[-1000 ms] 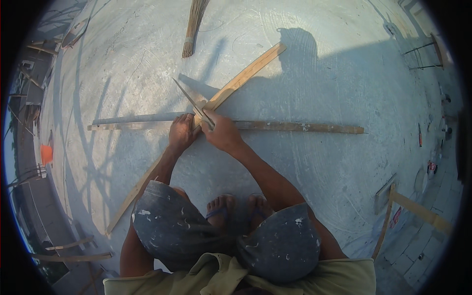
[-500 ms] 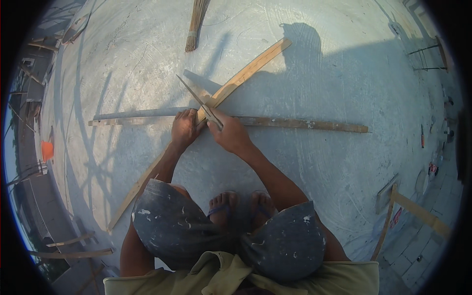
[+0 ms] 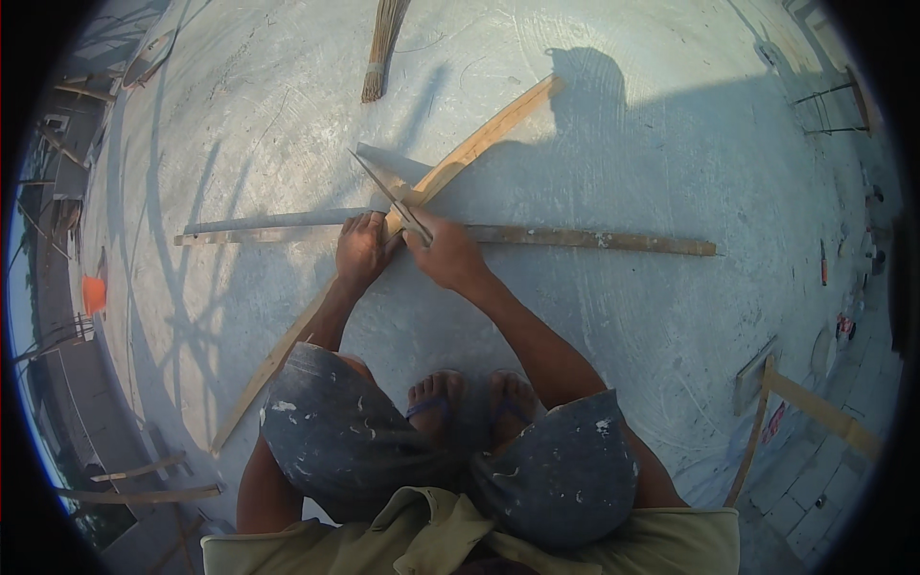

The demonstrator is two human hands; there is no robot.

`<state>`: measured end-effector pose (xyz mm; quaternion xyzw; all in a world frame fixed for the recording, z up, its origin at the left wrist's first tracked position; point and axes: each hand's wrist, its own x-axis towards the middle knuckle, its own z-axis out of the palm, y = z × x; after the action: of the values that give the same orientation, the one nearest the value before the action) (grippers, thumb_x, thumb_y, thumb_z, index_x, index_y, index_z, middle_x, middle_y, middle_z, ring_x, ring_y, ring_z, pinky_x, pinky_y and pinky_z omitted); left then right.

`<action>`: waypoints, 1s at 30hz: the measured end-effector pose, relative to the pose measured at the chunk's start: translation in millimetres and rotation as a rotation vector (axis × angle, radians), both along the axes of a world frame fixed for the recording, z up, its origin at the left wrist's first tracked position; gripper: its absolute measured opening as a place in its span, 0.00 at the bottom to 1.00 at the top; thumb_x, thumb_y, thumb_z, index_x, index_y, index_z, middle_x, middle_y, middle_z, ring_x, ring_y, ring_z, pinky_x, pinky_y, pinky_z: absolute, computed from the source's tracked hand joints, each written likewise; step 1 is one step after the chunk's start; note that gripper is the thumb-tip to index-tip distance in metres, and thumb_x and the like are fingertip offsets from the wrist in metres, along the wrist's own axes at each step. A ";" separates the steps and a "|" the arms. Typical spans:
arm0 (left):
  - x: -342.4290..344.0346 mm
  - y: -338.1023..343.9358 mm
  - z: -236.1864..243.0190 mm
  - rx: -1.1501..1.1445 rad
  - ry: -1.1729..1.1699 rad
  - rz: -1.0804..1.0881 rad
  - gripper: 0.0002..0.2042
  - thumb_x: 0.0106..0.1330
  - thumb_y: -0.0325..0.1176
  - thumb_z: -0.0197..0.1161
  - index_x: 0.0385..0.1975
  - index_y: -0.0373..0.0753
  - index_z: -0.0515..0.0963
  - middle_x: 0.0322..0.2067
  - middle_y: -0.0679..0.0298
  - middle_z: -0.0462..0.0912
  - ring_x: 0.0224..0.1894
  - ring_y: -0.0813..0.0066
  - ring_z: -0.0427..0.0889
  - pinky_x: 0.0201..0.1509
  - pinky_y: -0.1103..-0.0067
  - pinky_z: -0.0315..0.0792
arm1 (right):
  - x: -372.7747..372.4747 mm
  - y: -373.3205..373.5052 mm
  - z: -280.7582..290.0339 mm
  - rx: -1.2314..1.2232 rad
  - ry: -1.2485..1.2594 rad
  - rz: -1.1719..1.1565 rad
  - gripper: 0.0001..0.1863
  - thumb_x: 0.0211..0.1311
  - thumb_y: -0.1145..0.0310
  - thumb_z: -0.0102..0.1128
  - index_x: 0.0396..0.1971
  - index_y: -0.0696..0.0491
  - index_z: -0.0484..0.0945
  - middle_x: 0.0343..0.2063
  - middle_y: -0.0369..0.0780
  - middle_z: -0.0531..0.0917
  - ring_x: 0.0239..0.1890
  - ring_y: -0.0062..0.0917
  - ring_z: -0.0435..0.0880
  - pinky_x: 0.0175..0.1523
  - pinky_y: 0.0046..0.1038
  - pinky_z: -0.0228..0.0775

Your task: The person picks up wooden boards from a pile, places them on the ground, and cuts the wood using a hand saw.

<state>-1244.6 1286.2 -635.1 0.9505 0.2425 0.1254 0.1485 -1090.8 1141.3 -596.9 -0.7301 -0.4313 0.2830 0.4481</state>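
Two long wooden battens cross on the concrete slab: a horizontal batten (image 3: 594, 239) and a diagonal batten (image 3: 479, 144) lying over it. My left hand (image 3: 362, 251) presses down on the crossing point. My right hand (image 3: 447, 255) grips a thin metal tool (image 3: 383, 190), a long narrow blade, whose tip sticks up and away to the left above the crossing. I am squatting, with my knees and sandalled feet (image 3: 470, 402) just below the hands.
A bundle of thin sticks (image 3: 383, 43) lies at the top. Wooden frame pieces (image 3: 805, 407) stand at the lower right by tiled ground. More loose battens (image 3: 144, 494) and an orange object (image 3: 93, 294) sit along the left edge of the slab.
My hands stay at the crossing of the battens. The blade's angle shifts slightly, and my view has tilted a little.
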 end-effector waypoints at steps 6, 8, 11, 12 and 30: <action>-32.7 8.1 3.9 0.039 -0.007 0.060 0.20 0.65 0.45 0.73 0.43 0.35 0.77 0.40 0.51 0.84 0.45 0.47 0.83 0.53 0.61 0.74 | -39.9 -126.4 43.4 -0.184 0.165 0.047 0.32 0.71 0.59 0.61 0.72 0.52 0.71 0.45 0.59 0.86 0.44 0.57 0.87 0.50 0.45 0.80; -29.6 13.0 9.3 0.068 0.001 0.045 0.20 0.66 0.46 0.73 0.44 0.36 0.77 0.39 0.51 0.84 0.44 0.47 0.83 0.53 0.61 0.74 | -32.3 -153.0 50.3 -0.193 0.211 0.062 0.31 0.72 0.60 0.62 0.72 0.55 0.71 0.50 0.61 0.85 0.48 0.55 0.88 0.52 0.41 0.81; -13.5 5.3 13.6 0.070 0.009 0.050 0.21 0.67 0.46 0.73 0.45 0.35 0.76 0.38 0.52 0.84 0.44 0.47 0.82 0.53 0.61 0.74 | -26.5 -140.8 42.7 -0.116 0.137 0.026 0.31 0.71 0.58 0.61 0.72 0.48 0.72 0.44 0.55 0.88 0.42 0.56 0.88 0.50 0.45 0.81; -4.5 3.2 11.1 0.065 -0.003 0.041 0.21 0.67 0.46 0.73 0.45 0.35 0.76 0.38 0.52 0.84 0.44 0.47 0.82 0.53 0.61 0.74 | -13.2 -103.4 38.8 -0.160 0.111 0.033 0.30 0.70 0.59 0.62 0.70 0.49 0.74 0.45 0.55 0.88 0.43 0.55 0.88 0.51 0.44 0.81; -7.6 8.6 16.2 -0.109 -0.012 0.013 0.27 0.71 0.50 0.69 0.56 0.32 0.78 0.48 0.48 0.85 0.51 0.46 0.84 0.59 0.60 0.74 | -23.6 -180.4 34.2 0.086 0.105 -0.303 0.29 0.71 0.69 0.63 0.70 0.59 0.74 0.53 0.52 0.88 0.45 0.25 0.90 0.47 0.27 0.80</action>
<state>-1252.2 1294.8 -618.9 0.9386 0.2541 0.1187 0.2010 -1114.4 960.9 -562.7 -0.7512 -0.3041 0.2313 0.5384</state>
